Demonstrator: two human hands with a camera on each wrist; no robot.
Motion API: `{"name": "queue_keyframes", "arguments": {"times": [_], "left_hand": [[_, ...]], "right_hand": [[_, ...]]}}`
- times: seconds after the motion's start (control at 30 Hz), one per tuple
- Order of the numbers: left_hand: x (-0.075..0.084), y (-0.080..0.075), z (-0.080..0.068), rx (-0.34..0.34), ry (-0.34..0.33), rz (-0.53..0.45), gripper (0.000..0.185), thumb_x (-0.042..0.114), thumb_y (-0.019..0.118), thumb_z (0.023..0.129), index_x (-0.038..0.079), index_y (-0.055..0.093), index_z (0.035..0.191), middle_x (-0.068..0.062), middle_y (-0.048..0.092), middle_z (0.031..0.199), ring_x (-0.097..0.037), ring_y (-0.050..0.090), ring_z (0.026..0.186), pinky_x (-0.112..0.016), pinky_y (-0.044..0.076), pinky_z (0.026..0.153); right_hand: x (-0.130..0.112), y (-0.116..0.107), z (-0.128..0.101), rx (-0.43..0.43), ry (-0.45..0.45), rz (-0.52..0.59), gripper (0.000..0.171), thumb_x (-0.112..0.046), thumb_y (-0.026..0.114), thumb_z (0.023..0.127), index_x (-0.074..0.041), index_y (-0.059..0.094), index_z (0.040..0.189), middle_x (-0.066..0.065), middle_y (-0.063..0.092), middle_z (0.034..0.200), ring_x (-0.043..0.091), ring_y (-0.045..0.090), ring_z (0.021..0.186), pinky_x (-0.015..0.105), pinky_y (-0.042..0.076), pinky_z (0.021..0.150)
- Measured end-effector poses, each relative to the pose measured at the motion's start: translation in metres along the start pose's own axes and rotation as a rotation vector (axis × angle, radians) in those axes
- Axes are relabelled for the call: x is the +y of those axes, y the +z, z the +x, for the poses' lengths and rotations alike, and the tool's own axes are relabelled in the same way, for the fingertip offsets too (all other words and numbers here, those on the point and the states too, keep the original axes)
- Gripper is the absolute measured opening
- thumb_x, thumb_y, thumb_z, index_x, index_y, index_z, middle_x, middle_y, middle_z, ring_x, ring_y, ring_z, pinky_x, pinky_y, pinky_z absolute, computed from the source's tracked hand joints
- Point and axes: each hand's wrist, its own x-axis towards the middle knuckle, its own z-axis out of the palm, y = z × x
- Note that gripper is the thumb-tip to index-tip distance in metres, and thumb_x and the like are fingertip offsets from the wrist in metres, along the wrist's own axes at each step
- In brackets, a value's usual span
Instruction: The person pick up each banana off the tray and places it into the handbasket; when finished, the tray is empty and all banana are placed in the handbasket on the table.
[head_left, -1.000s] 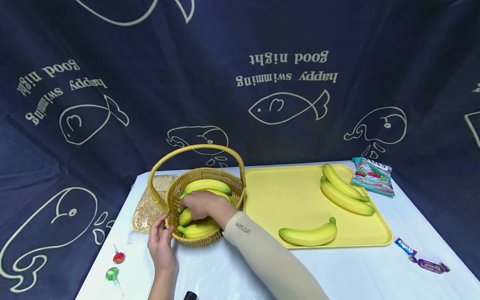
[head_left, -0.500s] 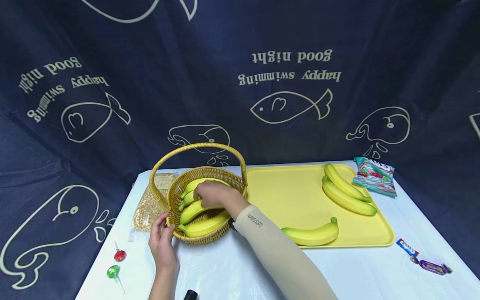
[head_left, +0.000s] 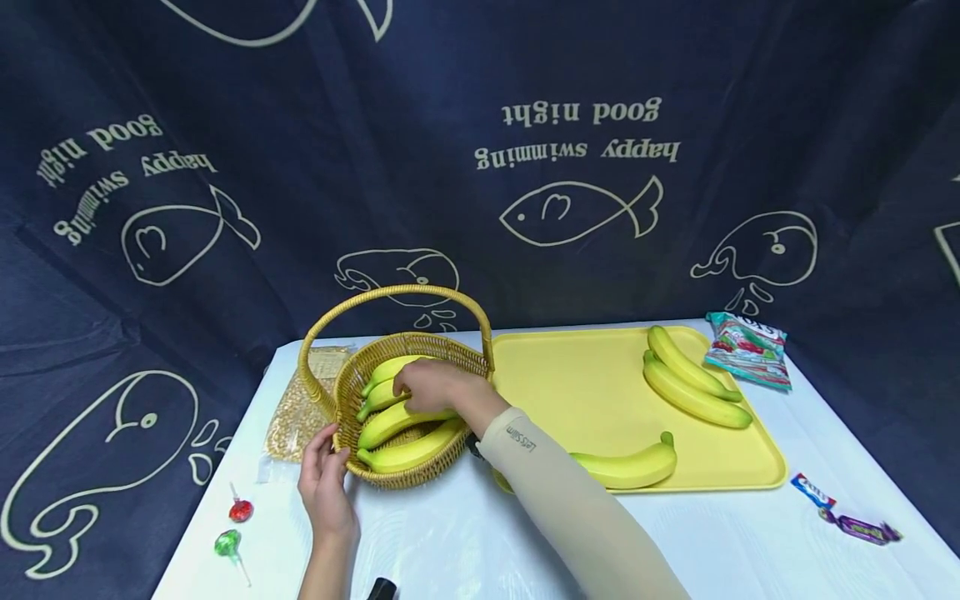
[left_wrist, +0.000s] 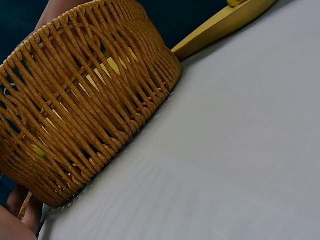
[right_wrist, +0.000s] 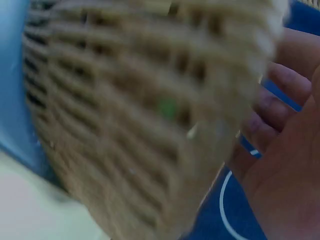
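A wicker basket point(head_left: 408, 478) with a tall arched handle stands on the table, holding several bananas point(head_left: 411, 452) laid side by side. At its left side, my left hand point(head_left: 327, 492) grips the basket by the rim with thumb and fingers. My right hand point(head_left: 446, 390) is over the basket's right half, its fingertips just above the bananas and partly covering them. In the right wrist view the palm of the right hand point(right_wrist: 285, 170) faces the wicker wall point(right_wrist: 145, 115), fingers loosely bent and nothing against the palm. The left wrist view shows the basket's woven side point(left_wrist: 95, 95) close up.
Right of the basket lies a yellow tray point(head_left: 562, 383) with a pair of bananas point(head_left: 693, 392) and a single banana point(head_left: 633, 467). Around it are a teal snack bag point(head_left: 747, 350) and wrapped candies point(head_left: 858, 528). Lollipops point(head_left: 240, 509) and a grain bag point(head_left: 292, 425) lie left.
My right hand has drawn back up and to the right inside the basket, uncovering more of the front bananas. The left hand keeps its place at the rim.
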Motion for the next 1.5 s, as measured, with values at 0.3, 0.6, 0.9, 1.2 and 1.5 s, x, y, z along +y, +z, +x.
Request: {"name": "queue_keyframes", "arguments": {"times": [0.3,0.6,0.9,1.2,1.5], "left_hand": [[0.000,0.001,0.000,0.012,-0.004,0.001,0.040,-0.006,0.048,0.089,0.001,0.054,0.128,-0.010,0.052,0.134,-0.023,0.048,0.123,-0.025,0.046,0.084],[0.003,0.003,0.000,-0.001,-0.005,0.003,0.040,-0.004,0.048,0.090,0.000,0.054,0.129,-0.010,0.051,0.136,-0.022,0.046,0.125,-0.026,0.045,0.087],[0.005,-0.003,-0.003,0.025,-0.001,0.011,0.039,-0.005,0.048,0.091,0.000,0.053,0.129,-0.010,0.050,0.135,-0.021,0.045,0.128,-0.023,0.045,0.088],[0.003,0.000,-0.002,-0.006,0.001,-0.001,0.039,-0.006,0.048,0.091,-0.001,0.052,0.130,-0.010,0.049,0.136,-0.022,0.044,0.128,-0.025,0.046,0.089],[0.006,0.000,-0.004,-0.011,-0.007,0.012,0.038,-0.005,0.047,0.093,-0.002,0.051,0.130,-0.011,0.048,0.136,-0.022,0.043,0.128,-0.023,0.045,0.089]], "right_hand": [[0.028,-0.020,-0.032,0.075,-0.027,-0.021,0.024,-0.018,0.062,0.093,-0.015,0.071,0.115,-0.006,0.065,0.113,0.014,0.058,0.107,0.028,0.046,0.088],[0.041,-0.036,-0.082,0.143,-0.131,0.065,0.027,-0.018,0.065,0.092,-0.013,0.068,0.118,-0.003,0.065,0.114,0.012,0.062,0.095,0.025,0.048,0.082],[0.082,-0.035,-0.127,0.263,-0.113,0.149,0.026,-0.020,0.066,0.091,-0.016,0.067,0.117,-0.005,0.064,0.111,0.013,0.060,0.101,0.030,0.048,0.085],[0.174,-0.024,-0.201,0.382,0.117,0.193,0.029,-0.013,0.069,0.088,-0.006,0.066,0.116,0.003,0.065,0.110,0.026,0.061,0.099,0.046,0.049,0.085],[0.220,-0.002,-0.278,0.466,0.308,0.004,0.028,-0.008,0.068,0.084,0.000,0.068,0.111,0.012,0.066,0.105,0.034,0.059,0.100,0.050,0.045,0.087]]}}
